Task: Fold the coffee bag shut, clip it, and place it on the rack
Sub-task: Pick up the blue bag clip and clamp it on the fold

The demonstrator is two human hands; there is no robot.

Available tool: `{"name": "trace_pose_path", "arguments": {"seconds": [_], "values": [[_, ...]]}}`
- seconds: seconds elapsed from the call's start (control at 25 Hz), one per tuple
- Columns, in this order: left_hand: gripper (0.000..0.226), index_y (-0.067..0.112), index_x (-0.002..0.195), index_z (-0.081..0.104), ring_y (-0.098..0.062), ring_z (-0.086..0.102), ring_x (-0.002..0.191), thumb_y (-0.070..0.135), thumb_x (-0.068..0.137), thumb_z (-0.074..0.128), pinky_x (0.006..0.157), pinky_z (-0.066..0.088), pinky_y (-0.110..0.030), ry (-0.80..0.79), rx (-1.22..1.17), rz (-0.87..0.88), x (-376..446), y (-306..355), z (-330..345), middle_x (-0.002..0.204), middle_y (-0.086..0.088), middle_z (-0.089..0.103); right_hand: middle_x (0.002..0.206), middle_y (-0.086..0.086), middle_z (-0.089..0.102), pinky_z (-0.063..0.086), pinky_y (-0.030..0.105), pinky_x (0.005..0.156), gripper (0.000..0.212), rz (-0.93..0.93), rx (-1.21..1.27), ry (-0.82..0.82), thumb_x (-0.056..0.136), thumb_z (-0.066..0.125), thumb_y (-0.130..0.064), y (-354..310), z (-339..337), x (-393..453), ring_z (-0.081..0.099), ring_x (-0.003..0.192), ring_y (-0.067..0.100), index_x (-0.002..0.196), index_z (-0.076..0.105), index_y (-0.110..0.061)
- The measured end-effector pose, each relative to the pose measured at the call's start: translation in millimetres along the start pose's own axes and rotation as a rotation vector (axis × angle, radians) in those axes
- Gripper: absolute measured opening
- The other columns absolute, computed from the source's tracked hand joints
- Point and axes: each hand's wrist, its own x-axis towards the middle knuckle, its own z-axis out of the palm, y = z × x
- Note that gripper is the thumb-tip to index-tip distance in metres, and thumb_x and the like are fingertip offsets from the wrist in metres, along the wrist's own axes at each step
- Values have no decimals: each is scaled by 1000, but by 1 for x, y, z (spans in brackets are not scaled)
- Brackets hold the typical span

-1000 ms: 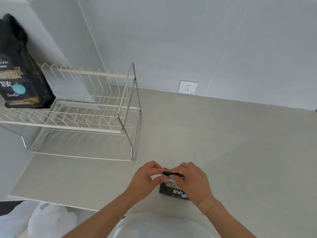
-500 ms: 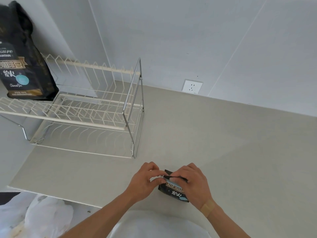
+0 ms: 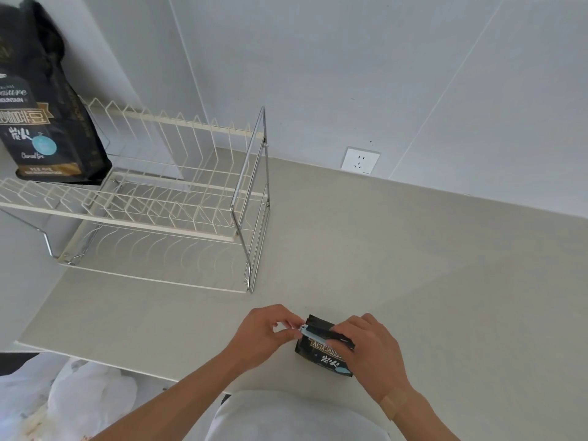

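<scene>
A small black coffee bag [image 3: 321, 354] with gold and white print stands on the grey counter near its front edge. Its top is folded over. A pale blue clip [image 3: 313, 335] lies along the fold. My left hand [image 3: 264, 335] pinches the clip's left end. My right hand [image 3: 372, 351] covers the bag's right side and grips the folded top; its fingers hide the clip's right end. The white wire rack [image 3: 178, 198] stands to the far left, apart from both hands.
A larger black coffee bag [image 3: 44, 109] stands on the rack's upper tier at far left. A wall socket [image 3: 360, 161] sits low on the back wall. White plastic bags [image 3: 73, 399] lie below the counter's front edge [image 3: 133, 367] at lower left.
The pale blue clip now shows more along the fold, and my left hand has shifted slightly left to its end. The view has tilted a little; the bag stays in place.
</scene>
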Motion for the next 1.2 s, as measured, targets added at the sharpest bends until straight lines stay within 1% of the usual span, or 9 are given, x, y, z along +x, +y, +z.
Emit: {"name": "trace_pose_path", "arguments": {"seconds": [0.12, 0.32, 0.56, 0.72, 0.84, 0.92, 1.0, 1.12, 1.2], "values": [[16, 35, 83, 76, -5, 66, 80, 21, 76, 81, 70, 41, -10, -24, 22, -2, 1, 2, -1, 83, 13, 73, 68, -14, 66, 46, 24, 51, 14, 25, 46, 25, 69, 84, -31, 0, 3, -3, 58, 69, 14, 78, 73, -28], [12, 29, 82, 78, -5, 64, 80, 22, 74, 82, 74, 42, -12, -57, 16, -38, 6, 3, -4, 81, 10, 73, 66, -12, 62, 44, 23, 54, 8, 81, 117, 36, 73, 81, -28, 1, 10, -3, 52, 72, 11, 76, 74, -28], [21, 30, 73, 74, -10, 66, 78, 10, 73, 83, 80, 50, -25, -69, -20, -40, 14, 10, 1, 78, 8, 71, 59, -8, 62, 48, 30, 50, 12, 131, 152, 121, 68, 85, -19, 0, 17, -1, 55, 66, 16, 71, 75, -24], [13, 29, 79, 74, -8, 64, 81, 19, 75, 82, 80, 50, -29, -130, 62, -18, 15, 13, -5, 82, 11, 70, 62, -10, 63, 49, 28, 49, 13, 113, 153, 122, 67, 86, -21, 0, 17, -4, 56, 67, 15, 72, 75, -25], [15, 33, 91, 69, 0, 55, 93, 31, 79, 77, 82, 43, -23, -201, 286, 62, 17, 17, -8, 95, 19, 65, 77, -18, 66, 49, 21, 62, 19, 113, 205, 83, 69, 83, -31, 7, 13, -10, 54, 81, 9, 85, 74, -34], [27, 37, 102, 66, 2, 50, 102, 35, 77, 76, 88, 41, -19, -243, 328, 108, 17, 26, -9, 105, 21, 58, 89, -24, 66, 46, 12, 75, 29, 194, 341, 82, 68, 81, -35, 18, 9, -20, 51, 95, 2, 94, 70, -42], [39, 40, 111, 62, 2, 46, 108, 39, 75, 75, 92, 39, -15, -275, 333, 158, 19, 37, -7, 110, 21, 55, 99, -27, 67, 41, 7, 84, 36, 290, 470, 125, 67, 83, -30, 33, 8, -36, 50, 105, -1, 94, 68, -48], [35, 39, 109, 64, -1, 48, 102, 41, 76, 73, 87, 39, -16, -304, 427, 317, 25, 58, 5, 107, 18, 60, 103, -25, 70, 46, 21, 86, 39, 472, 691, 175, 67, 86, -17, 50, 14, -60, 56, 106, 0, 90, 73, -44], [28, 37, 106, 67, -5, 49, 97, 40, 78, 70, 81, 37, -17, -322, 513, 410, 30, 72, 18, 104, 15, 63, 103, -26, 70, 47, 25, 83, 37, 559, 792, 198, 67, 86, -16, 52, 20, -67, 59, 103, 0, 89, 75, -43]]}}
